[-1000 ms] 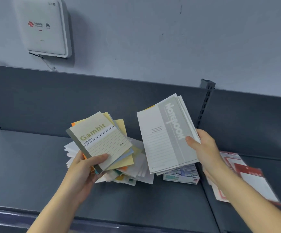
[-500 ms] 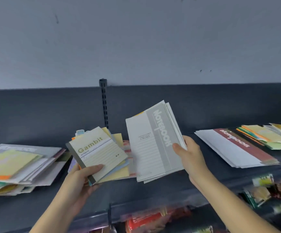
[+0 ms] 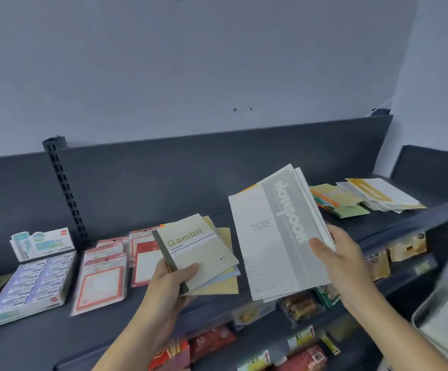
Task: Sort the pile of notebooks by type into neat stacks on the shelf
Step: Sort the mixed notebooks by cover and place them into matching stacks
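Both held bundles now hang over the shelf (image 3: 394, 223) lip, right hand (image 3: 335, 259) fingers pinching the grey notebooks (image 3: 279, 236), left hand (image 3: 173, 278) fingers clamping the Gambit stack (image 3: 198, 250).

I have one view only, from the wide-angle camera worn on the head. It looks forward and slightly down across the dark shelf (image 3: 115, 328), close enough that both forearms reach in from the bottom edge. The left hand (image 3: 170, 281) and right hand (image 3: 336, 254) sit just below the middle of the frame. The grey wall (image 3: 190, 62) fills the upper half. The shelf runs tilted, rising toward the right, and straight edges bow near the borders. Lower shelves show at bottom right.
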`<state>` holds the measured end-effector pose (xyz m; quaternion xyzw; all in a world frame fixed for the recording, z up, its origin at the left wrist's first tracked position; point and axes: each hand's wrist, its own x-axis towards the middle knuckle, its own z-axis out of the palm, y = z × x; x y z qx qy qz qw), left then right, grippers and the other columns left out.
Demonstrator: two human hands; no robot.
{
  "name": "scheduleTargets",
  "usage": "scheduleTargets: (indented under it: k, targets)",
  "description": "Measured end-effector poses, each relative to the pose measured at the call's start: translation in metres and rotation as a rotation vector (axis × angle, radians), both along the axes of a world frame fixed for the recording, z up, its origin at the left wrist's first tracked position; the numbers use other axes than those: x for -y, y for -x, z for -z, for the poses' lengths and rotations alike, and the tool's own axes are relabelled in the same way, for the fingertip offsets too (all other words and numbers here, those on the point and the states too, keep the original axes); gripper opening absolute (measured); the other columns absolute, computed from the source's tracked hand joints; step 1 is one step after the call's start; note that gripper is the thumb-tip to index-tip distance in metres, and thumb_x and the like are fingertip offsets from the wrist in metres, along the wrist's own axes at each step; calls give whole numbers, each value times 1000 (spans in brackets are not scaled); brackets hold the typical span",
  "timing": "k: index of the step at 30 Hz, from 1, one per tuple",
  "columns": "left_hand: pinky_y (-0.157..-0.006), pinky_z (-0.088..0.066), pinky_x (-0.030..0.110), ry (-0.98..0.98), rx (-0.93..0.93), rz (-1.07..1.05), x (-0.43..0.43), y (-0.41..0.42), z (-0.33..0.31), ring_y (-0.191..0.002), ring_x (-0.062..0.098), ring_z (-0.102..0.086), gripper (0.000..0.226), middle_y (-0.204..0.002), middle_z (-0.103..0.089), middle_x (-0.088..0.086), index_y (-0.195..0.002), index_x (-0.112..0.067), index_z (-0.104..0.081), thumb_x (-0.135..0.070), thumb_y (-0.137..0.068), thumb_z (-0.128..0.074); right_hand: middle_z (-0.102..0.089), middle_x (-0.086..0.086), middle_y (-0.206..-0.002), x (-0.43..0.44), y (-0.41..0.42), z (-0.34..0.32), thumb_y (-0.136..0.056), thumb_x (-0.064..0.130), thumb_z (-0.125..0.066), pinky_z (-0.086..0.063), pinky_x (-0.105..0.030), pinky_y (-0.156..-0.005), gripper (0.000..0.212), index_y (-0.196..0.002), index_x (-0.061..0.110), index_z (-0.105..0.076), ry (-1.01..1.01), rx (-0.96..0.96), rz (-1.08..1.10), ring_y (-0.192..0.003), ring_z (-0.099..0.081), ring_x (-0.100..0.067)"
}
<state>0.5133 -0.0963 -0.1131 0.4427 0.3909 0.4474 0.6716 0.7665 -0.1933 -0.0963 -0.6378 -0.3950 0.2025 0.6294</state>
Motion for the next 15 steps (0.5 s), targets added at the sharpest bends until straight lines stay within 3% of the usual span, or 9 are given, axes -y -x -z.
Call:
scheduleTargets:
  k: [2, 7, 12, 15]
  targets:
    - [-70, -53, 33, 2, 2, 21, -11, -22, 3, -102, 25, -66, 38, -114, -70, 4, -122, -17, -52, 1, -89, -58, -62, 6, -107, 3, -21, 4, -94, 12, -54, -48, -32, -76, 25, -116, 23, -54, -18, -29, 54, -100, -59, -16]
    - [-72, -54, 37, -42, 11, 126, -49, -81, 3, -105, 25, -65, 45, -118, -68, -1, -127, -23, -48, 2, -90, -56, -63, 5, -108, -3, -70, 14, -94, 13, -55, -47, -34, -80, 23, -115, 22, -54, -28, -62, 211, -100, -59, -18]
    - [-68, -56, 33, -117, 5, 286, -89, -148, -8, -101, 19, -67, 47, -115, -70, -6, -125, -26, -51, 5, -90, -53, -64, 7, -101, -25, -128, 8, -94, 10, -54, -46, -28, -70, 21, -112, 20, -56, -72, -44, 380, -93, -61, -16]
    - [-74, -55, 36, -105, 18, 347, -108, -187, -15, -101, 18, -68, 45, -114, -71, -5, -122, -25, -56, 6, -90, -51, -65, 3, -105, -40, -161, -1, -94, 11, -54, -48, -32, -76, 19, -112, 18, -56, -58, -37, 409, -95, -61, -17]
